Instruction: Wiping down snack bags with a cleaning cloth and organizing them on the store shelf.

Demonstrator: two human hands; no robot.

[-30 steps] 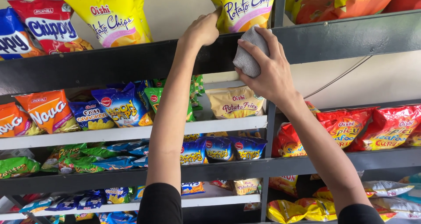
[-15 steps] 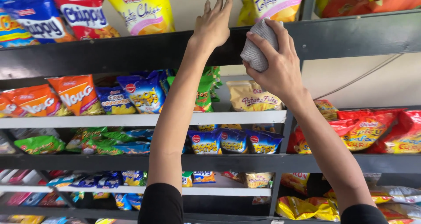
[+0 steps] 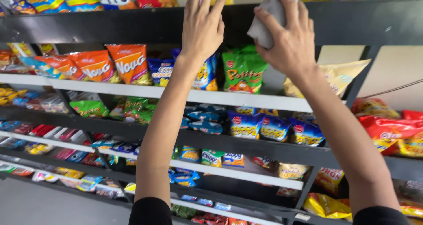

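Clamped in the right hand [image 3: 288,42], a grey cloth [image 3: 268,20] is pressed against the dark top shelf edge [image 3: 352,20], further left than a second ago. Left hand [image 3: 203,24], fingers spread and empty, now overlaps that edge beside a green snack bag [image 3: 242,70].

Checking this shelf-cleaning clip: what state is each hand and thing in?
right hand: fingers closed around the grey cloth, raised at the top shelf.
grey cloth: bunched, pressed against the dark shelf edge.
left hand: open, empty, fingers spread on the top shelf.
green snack bag: upright, sealed.
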